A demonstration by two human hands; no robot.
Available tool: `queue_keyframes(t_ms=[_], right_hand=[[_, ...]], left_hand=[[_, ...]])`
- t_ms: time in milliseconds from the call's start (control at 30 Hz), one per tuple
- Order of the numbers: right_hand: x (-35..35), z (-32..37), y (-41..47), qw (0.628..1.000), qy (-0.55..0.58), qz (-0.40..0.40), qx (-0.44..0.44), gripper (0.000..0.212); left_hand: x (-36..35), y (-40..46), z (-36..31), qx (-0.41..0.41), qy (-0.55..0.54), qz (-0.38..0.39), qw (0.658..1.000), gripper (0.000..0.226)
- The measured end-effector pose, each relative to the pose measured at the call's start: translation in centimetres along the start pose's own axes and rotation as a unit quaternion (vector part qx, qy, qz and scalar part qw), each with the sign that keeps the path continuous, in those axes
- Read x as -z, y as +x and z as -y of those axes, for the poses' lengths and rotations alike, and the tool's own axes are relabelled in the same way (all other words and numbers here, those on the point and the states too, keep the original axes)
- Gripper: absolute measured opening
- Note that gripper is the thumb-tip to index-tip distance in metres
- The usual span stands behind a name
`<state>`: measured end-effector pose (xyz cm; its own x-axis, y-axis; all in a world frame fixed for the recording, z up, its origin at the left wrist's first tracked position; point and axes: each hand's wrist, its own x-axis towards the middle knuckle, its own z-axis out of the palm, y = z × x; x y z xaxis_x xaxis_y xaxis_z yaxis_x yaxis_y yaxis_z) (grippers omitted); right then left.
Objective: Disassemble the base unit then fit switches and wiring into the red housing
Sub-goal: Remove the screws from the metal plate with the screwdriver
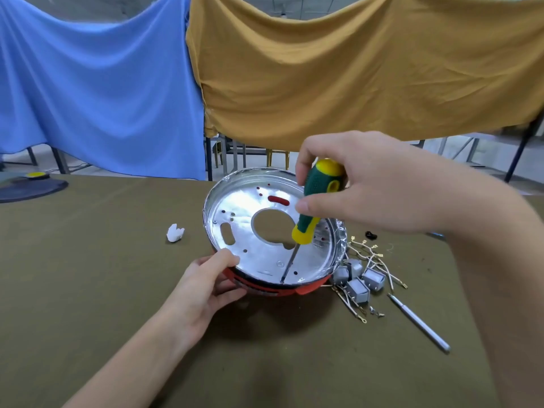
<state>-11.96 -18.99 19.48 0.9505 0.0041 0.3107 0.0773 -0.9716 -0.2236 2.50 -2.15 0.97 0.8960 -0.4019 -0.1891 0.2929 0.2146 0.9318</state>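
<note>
base unit (273, 237): centre of counter, tilted up toward the camera; shiny metal plate (259, 254) sits inside the red housing (265, 287), red showing only along the rim at 6 o'clock.
left hand (206, 287): at 7 o'clock on the unit, thumb over the metal rim, fingers curled under the red edge, clamped on it to steady the tilt.
right hand (374, 187): fingers wrapped tight round the green-yellow screwdriver (312, 207) handle; shaft runs down to the plate near 6 o'clock. Tip looks seated at a screw, too small to confirm.
handling, unit: judged light, thin stamped metal over a rigid plastic shell; stiff. Metal edge is crimped, likely sharp, and glossy so likely slippery. Best hold: red outer rim, as the left hand does now, not the plate.
handling, switches (360, 282): about 4 small grey blocks, hard plastic, light; pinch by the body, not the leads.
handling, wiring (371, 257): thin, floppy, metal terminals on the ends, tangles easily.
contents, housing: the metal plate only; large round hole in the middle shows counter (88, 275) through it. No switches or wires inside.
loose on counter: switches and wiring in a heap at 3-4 o'clock of the unit, touching its side; grey metal rod (418, 322) at 4 o'clock; white scrap (175, 232) at 9 o'clock; small black part (371, 235) at 3 o'clock.
stage: judged still disassembly, fitting not yet begun.
</note>
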Motion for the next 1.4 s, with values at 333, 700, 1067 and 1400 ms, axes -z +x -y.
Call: queue_keyframes(t_ms=[333,700,1067,1400], right_hand=[[-0.1,0.8,-0.3,0.997,-0.025,-0.07,0.015,0.036],[0.0,1.0,-0.3,0.996,-0.032,-0.075,0.029,0.035],[-0.7,0.4,0.2,0.994,-0.067,-0.084,-0.015,0.041],[-2.0,-1.4,2.0,0.993,-0.069,-0.097,0.023,0.031]], left_hand=[[-0.1,-0.1,-0.1,-0.048,-0.039,0.02,0.998,0.065],[-0.1,0.2,-0.4,-0.142,-0.143,-0.029,0.979,0.05],[-0.1,0.2,-0.2,-0.163,-0.131,-0.056,0.976,0.039],[-0.2,0.6,0.0,-0.206,-0.123,-0.099,0.966,0.044]])
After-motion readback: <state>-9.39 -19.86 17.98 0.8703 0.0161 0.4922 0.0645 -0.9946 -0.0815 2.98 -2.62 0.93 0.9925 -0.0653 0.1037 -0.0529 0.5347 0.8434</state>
